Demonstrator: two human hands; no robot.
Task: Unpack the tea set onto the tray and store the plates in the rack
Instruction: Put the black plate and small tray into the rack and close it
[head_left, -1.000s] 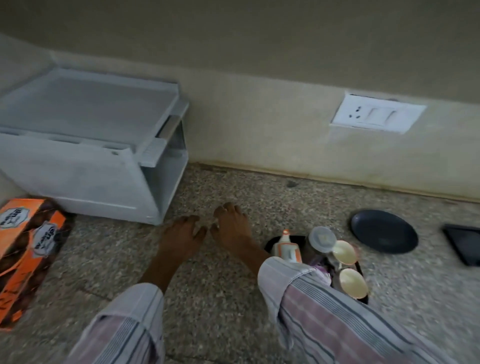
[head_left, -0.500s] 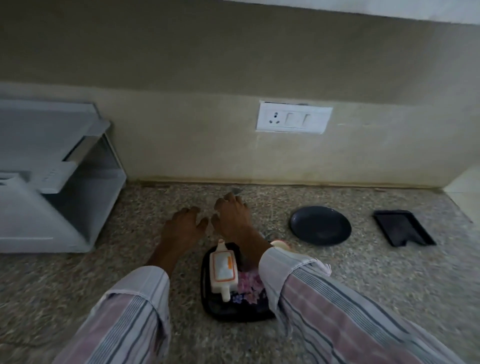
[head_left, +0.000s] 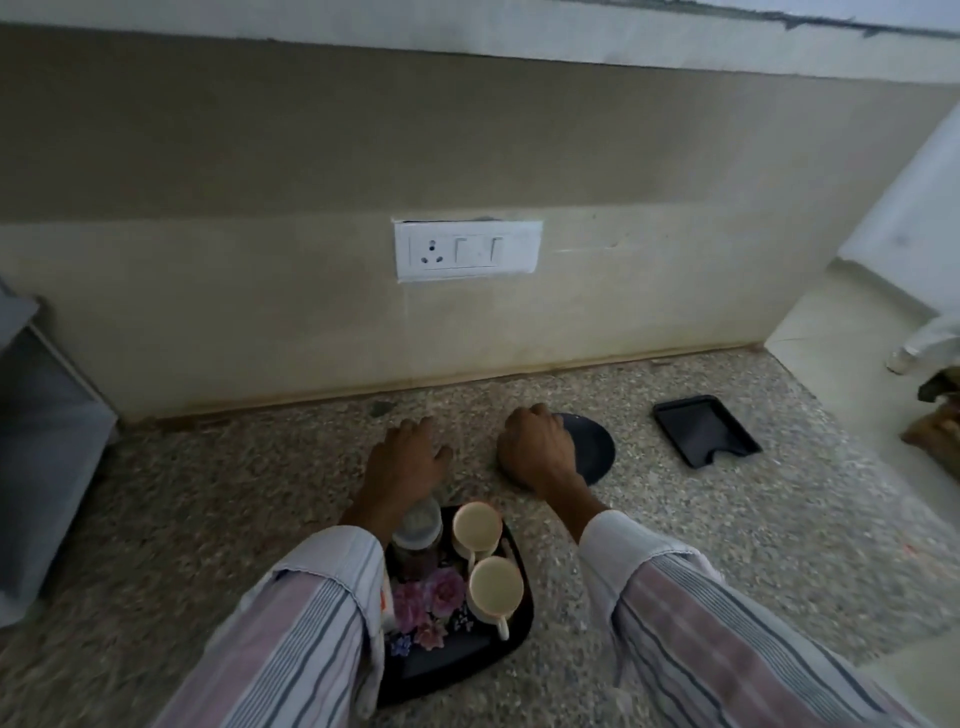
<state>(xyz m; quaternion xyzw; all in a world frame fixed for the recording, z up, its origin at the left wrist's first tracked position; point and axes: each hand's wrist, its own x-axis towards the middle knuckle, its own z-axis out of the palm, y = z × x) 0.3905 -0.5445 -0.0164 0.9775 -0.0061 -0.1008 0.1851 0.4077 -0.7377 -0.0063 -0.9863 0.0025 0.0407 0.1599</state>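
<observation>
A round black plate (head_left: 597, 453) lies flat on the speckled counter. My right hand (head_left: 537, 452) covers its left part, fingers curled over the edge. My left hand (head_left: 408, 462) hovers palm down beside it, holding nothing, just beyond the black flowered tray (head_left: 462, 660). On the tray stand two cream cups (head_left: 477, 524) (head_left: 496, 584) and a lidded jar (head_left: 418, 535); my left sleeve hides the tray's left side. A black rectangular plate (head_left: 704, 439) lies further right. The grey rack (head_left: 47, 467) shows at the left edge.
The beige wall with a white socket panel (head_left: 467, 250) runs close behind the hands. The counter ends at the right, where a lighter surface and some blurred objects (head_left: 935, 415) show. Bare counter lies between the tray and the rack.
The view has swung right, so the rack has slid almost out of sight. My right hand moved right onto the round black plate. My left hand shifted slightly right.
</observation>
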